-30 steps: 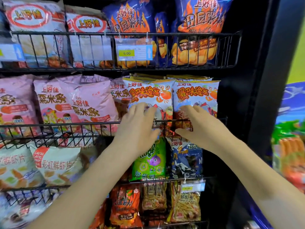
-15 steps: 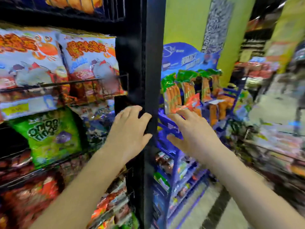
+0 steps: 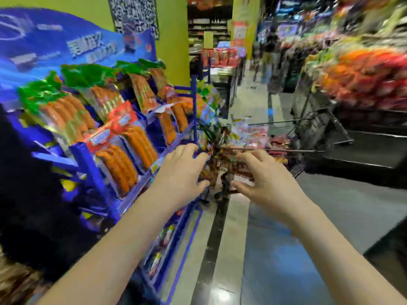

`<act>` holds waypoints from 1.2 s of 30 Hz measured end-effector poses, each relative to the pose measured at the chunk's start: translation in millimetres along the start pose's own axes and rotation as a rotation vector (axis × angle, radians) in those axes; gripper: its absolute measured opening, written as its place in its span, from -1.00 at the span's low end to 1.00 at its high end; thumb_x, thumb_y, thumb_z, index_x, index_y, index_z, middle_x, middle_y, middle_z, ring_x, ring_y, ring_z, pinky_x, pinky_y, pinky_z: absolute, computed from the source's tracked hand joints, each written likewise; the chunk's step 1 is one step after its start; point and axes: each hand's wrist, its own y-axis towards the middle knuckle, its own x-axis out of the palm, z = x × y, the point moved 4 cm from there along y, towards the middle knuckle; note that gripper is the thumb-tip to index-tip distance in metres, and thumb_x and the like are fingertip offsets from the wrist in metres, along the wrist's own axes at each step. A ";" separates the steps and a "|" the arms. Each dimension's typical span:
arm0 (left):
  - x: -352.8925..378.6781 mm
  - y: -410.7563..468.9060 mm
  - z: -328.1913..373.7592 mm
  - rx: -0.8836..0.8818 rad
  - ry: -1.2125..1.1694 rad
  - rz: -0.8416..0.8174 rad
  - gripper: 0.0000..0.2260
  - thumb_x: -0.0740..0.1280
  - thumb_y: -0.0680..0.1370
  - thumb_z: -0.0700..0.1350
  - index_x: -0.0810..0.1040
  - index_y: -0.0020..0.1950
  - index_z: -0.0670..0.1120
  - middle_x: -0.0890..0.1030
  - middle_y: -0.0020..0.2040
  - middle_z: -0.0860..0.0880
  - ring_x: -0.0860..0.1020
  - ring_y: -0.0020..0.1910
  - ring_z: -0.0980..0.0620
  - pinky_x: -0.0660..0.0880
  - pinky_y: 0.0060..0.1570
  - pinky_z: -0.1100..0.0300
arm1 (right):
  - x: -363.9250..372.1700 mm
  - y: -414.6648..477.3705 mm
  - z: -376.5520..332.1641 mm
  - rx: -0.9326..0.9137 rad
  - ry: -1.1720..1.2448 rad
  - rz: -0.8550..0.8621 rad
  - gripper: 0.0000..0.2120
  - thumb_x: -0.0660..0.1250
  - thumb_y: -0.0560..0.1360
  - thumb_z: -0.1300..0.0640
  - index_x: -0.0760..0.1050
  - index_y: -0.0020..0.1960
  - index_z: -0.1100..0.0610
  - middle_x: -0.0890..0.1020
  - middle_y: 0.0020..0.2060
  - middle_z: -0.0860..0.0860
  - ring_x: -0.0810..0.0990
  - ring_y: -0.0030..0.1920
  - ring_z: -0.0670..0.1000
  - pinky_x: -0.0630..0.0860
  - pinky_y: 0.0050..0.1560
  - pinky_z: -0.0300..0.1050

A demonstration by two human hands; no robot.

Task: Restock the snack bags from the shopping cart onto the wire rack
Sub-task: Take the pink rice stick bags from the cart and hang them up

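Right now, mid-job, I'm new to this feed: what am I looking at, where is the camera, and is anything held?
There is no machine: one camera worn on a person's head looks forward and down. The bare arms are theirs. The left hand and right hand are both empty, fingers loosely curved, stretched toward the shopping cart ahead, which holds snack bags. A blue stand of sausage packs is on the left. Motion blur hides labels.

Shopping cart seen blurred in aisle; wire basket heaped with red, yellow snack bags.
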 end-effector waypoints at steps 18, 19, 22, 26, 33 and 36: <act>140.3 304.2 129.0 0.139 -0.032 -0.167 -0.47 0.38 0.57 0.20 0.40 0.48 0.03 0.37 0.46 -0.08 0.34 0.46 -0.15 0.46 0.33 -0.08 | 37.7 132.9 304.3 0.240 0.025 -0.126 -0.37 0.36 0.56 -0.20 0.31 0.55 -0.05 0.43 0.41 -0.03 0.48 0.35 0.05 0.51 0.29 0.02; 147.3 317.5 128.5 0.144 -0.033 -0.173 -0.47 0.38 0.57 0.20 0.41 0.47 0.03 0.38 0.45 -0.08 0.35 0.45 -0.15 0.46 0.33 -0.08 | 42.8 142.4 312.9 0.250 0.033 -0.125 -0.37 0.37 0.56 -0.20 0.30 0.55 -0.05 0.43 0.40 -0.04 0.48 0.35 0.05 0.51 0.28 0.02; 169.7 357.2 123.5 0.161 -0.043 -0.193 -0.49 0.40 0.55 0.20 0.43 0.42 0.01 0.40 0.41 -0.08 0.38 0.41 -0.14 0.46 0.33 -0.10 | 61.0 172.8 336.8 0.271 0.042 -0.120 -0.38 0.37 0.55 -0.20 0.31 0.54 -0.06 0.43 0.41 -0.05 0.49 0.35 0.04 0.51 0.27 0.02; 203.0 415.5 111.9 0.191 -0.076 -0.224 -0.47 0.39 0.57 0.17 0.38 0.47 0.01 0.37 0.43 -0.10 0.35 0.44 -0.16 0.45 0.33 -0.10 | 89.1 218.3 366.3 0.317 0.026 -0.144 -0.39 0.38 0.54 -0.19 0.32 0.52 -0.05 0.43 0.39 -0.04 0.50 0.33 0.06 0.52 0.26 0.03; 259.6 521.2 65.6 0.242 -0.139 -0.291 -0.44 0.37 0.59 0.18 0.36 0.52 0.03 0.32 0.50 -0.10 0.29 0.49 -0.14 0.39 0.37 -0.05 | 135.9 315.5 407.2 0.415 0.000 -0.192 -0.43 0.36 0.56 -0.18 0.34 0.50 -0.04 0.44 0.35 -0.03 0.54 0.25 0.05 0.52 0.19 0.00; 284.6 564.4 46.9 0.274 -0.138 -0.325 -0.44 0.37 0.59 0.17 0.34 0.54 0.04 0.32 0.51 -0.10 0.29 0.49 -0.14 0.37 0.38 -0.03 | 157.9 351.5 426.0 0.462 -0.013 -0.216 -0.41 0.37 0.55 -0.16 0.33 0.51 -0.04 0.45 0.34 -0.03 0.54 0.26 0.06 0.53 0.17 0.02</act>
